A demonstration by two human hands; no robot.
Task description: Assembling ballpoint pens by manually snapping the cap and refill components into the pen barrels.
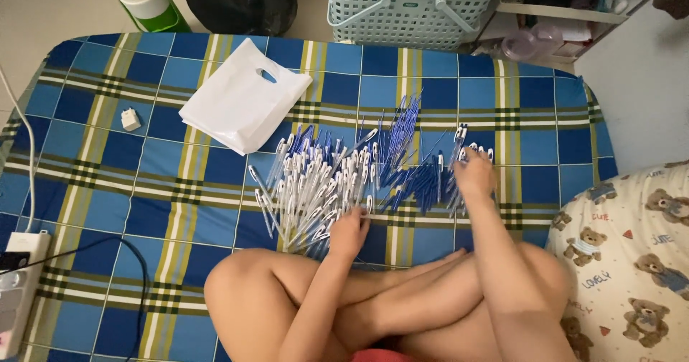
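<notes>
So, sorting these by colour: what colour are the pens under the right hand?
Blue pens, with white clips, seen in the head view.

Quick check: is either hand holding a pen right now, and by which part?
Cannot be told. The left hand and the right hand both rest on the pens, fingers hidden among them.

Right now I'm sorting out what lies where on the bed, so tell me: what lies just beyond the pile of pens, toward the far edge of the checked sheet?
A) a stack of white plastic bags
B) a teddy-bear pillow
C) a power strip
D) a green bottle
A: the stack of white plastic bags lies on the checked sheet just past the pile of pens, at its far left.
</notes>
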